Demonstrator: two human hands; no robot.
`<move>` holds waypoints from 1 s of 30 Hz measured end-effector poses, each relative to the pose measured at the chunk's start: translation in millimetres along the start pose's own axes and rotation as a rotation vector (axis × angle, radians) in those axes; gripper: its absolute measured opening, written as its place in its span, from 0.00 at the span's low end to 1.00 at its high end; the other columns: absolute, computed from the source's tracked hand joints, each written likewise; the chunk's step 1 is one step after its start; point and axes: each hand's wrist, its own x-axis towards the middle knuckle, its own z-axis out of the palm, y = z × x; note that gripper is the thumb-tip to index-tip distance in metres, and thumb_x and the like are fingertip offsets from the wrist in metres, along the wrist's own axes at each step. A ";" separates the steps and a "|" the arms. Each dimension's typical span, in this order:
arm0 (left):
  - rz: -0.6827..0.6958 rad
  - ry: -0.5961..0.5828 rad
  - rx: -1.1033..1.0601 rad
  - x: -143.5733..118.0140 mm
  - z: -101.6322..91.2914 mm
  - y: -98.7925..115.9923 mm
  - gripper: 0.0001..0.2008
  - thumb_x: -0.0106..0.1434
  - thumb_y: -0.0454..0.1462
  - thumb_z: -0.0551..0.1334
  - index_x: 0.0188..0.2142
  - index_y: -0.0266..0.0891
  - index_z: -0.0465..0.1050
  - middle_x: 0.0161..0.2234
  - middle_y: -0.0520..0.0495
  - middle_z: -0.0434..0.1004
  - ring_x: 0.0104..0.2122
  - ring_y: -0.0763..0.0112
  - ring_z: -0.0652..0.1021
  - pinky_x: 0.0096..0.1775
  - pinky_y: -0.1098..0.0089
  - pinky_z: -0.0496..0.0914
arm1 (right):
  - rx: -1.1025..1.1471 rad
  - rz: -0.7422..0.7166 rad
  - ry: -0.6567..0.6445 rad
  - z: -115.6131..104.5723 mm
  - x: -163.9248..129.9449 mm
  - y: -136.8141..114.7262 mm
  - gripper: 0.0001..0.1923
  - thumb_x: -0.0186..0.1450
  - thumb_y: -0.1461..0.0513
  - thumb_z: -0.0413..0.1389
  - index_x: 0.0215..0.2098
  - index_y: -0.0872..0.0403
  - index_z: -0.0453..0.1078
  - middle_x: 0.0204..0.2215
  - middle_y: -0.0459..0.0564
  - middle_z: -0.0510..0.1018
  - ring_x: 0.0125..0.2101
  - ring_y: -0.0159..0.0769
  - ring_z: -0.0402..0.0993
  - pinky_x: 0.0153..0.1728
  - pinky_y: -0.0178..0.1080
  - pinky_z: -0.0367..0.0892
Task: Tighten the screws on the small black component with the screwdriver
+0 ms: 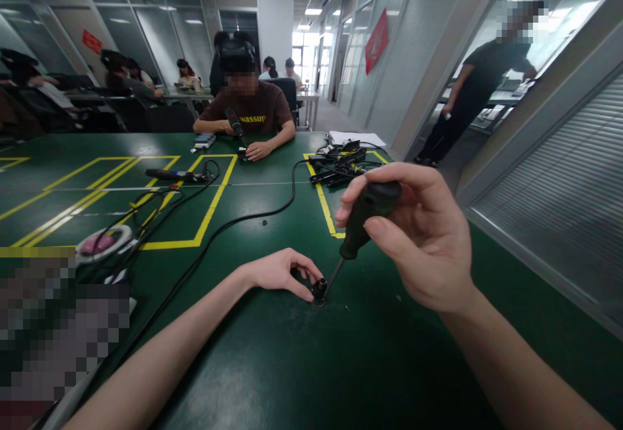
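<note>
My right hand (421, 235) is wrapped round the dark handle of a screwdriver (363, 219), whose thin metal shaft slants down and to the left. Its tip reaches the side of a small black cylindrical part (319, 288) on the green table; whether it sits in a screw I cannot tell. With thumb and fingertips, my left hand (282, 272) pinches that part from the left and holds it upright against the tabletop. Part of the left fingers is hidden behind it.
A black cable (253, 215) curves over the green table (243, 365). Black parts and wires (341, 163) are heaped at the back right. A dark electric screwdriver (175, 175) and a white tape roll (104, 244) lie left. Opposite sits a co-worker (257, 109) holding a tool.
</note>
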 end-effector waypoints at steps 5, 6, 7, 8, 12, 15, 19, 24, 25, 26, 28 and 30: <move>0.001 -0.003 0.016 0.6 -0.2 -0.4 0.19 0.51 0.41 0.78 0.43 0.40 0.86 0.40 0.48 0.86 0.38 0.69 0.78 0.46 0.69 0.70 | -0.016 -0.002 0.013 0.3 -1.6 3.2 0.12 0.70 0.63 0.60 0.51 0.46 0.70 0.42 0.47 0.81 0.36 0.36 0.81 0.41 0.44 0.81; 0.004 -0.003 0.016 0.7 -0.3 -0.4 0.20 0.50 0.41 0.78 0.43 0.40 0.85 0.40 0.48 0.86 0.38 0.69 0.77 0.46 0.69 0.70 | -0.016 -0.009 0.017 0.7 -1.7 3.7 0.13 0.69 0.63 0.61 0.51 0.46 0.70 0.42 0.47 0.81 0.36 0.36 0.81 0.41 0.44 0.81; 0.005 -0.004 0.016 0.7 -0.2 -0.3 0.20 0.50 0.42 0.79 0.43 0.40 0.85 0.40 0.48 0.86 0.38 0.69 0.77 0.46 0.69 0.70 | -0.014 -0.015 0.020 1.1 -1.6 4.0 0.14 0.68 0.63 0.63 0.51 0.46 0.70 0.42 0.47 0.81 0.36 0.36 0.81 0.41 0.44 0.81; 0.006 -0.004 0.014 0.6 -0.2 -0.2 0.20 0.50 0.42 0.79 0.43 0.40 0.85 0.40 0.48 0.86 0.38 0.69 0.77 0.46 0.69 0.70 | -0.013 -0.020 0.021 1.6 -1.4 4.2 0.15 0.67 0.64 0.64 0.50 0.46 0.69 0.42 0.46 0.81 0.36 0.36 0.80 0.41 0.44 0.81; 0.002 0.002 0.005 0.4 0.2 0.1 0.20 0.50 0.43 0.79 0.42 0.40 0.85 0.40 0.49 0.85 0.38 0.69 0.76 0.45 0.69 0.70 | -0.045 -0.023 0.051 2.7 0.2 3.6 0.19 0.63 0.64 0.68 0.49 0.46 0.70 0.42 0.46 0.80 0.37 0.37 0.79 0.41 0.42 0.79; -0.006 -0.005 -0.003 0.0 0.5 1.1 0.20 0.50 0.43 0.79 0.42 0.40 0.85 0.40 0.49 0.85 0.38 0.69 0.77 0.46 0.69 0.70 | -0.073 -0.033 0.075 2.4 1.6 2.9 0.18 0.62 0.64 0.69 0.48 0.46 0.73 0.43 0.47 0.79 0.38 0.36 0.78 0.41 0.41 0.78; -0.005 -0.006 -0.018 -0.5 0.9 2.3 0.20 0.50 0.43 0.79 0.42 0.40 0.85 0.39 0.49 0.85 0.36 0.70 0.77 0.44 0.69 0.70 | -0.096 -0.018 0.087 1.7 2.1 3.2 0.18 0.62 0.64 0.69 0.48 0.45 0.74 0.43 0.47 0.76 0.42 0.39 0.77 0.43 0.42 0.78; 0.004 0.002 -0.004 -0.4 1.0 2.6 0.18 0.51 0.40 0.78 0.42 0.40 0.85 0.39 0.49 0.85 0.37 0.70 0.77 0.44 0.70 0.70 | -0.098 0.010 0.063 0.7 1.1 3.2 0.20 0.64 0.63 0.68 0.52 0.45 0.74 0.45 0.48 0.78 0.44 0.40 0.78 0.46 0.43 0.78; 0.007 0.000 0.000 -0.4 0.9 2.7 0.18 0.51 0.39 0.78 0.42 0.40 0.85 0.39 0.49 0.86 0.37 0.70 0.77 0.44 0.70 0.70 | -0.092 0.014 0.051 0.4 0.9 2.9 0.20 0.64 0.64 0.67 0.53 0.45 0.74 0.45 0.48 0.79 0.44 0.39 0.78 0.47 0.43 0.78; 0.009 -0.003 0.003 -0.3 0.9 2.8 0.18 0.51 0.39 0.78 0.42 0.40 0.85 0.39 0.49 0.86 0.37 0.70 0.77 0.45 0.70 0.70 | -0.084 0.017 0.040 0.1 0.6 2.5 0.21 0.65 0.65 0.66 0.55 0.45 0.74 0.45 0.48 0.79 0.45 0.39 0.78 0.48 0.43 0.78; 0.009 -0.010 0.003 -0.2 1.0 3.0 0.18 0.51 0.39 0.78 0.42 0.40 0.85 0.40 0.48 0.86 0.38 0.70 0.78 0.45 0.70 0.71 | -0.065 0.022 0.016 -0.3 0.2 2.0 0.22 0.66 0.66 0.65 0.57 0.45 0.73 0.45 0.48 0.80 0.45 0.39 0.79 0.49 0.43 0.78; 0.005 -0.014 -0.005 -0.3 1.2 3.3 0.19 0.51 0.40 0.78 0.43 0.39 0.85 0.41 0.47 0.86 0.38 0.69 0.78 0.45 0.69 0.71 | -0.042 0.019 -0.008 -0.2 -0.3 2.0 0.24 0.68 0.67 0.63 0.60 0.45 0.71 0.45 0.48 0.80 0.45 0.38 0.79 0.49 0.43 0.78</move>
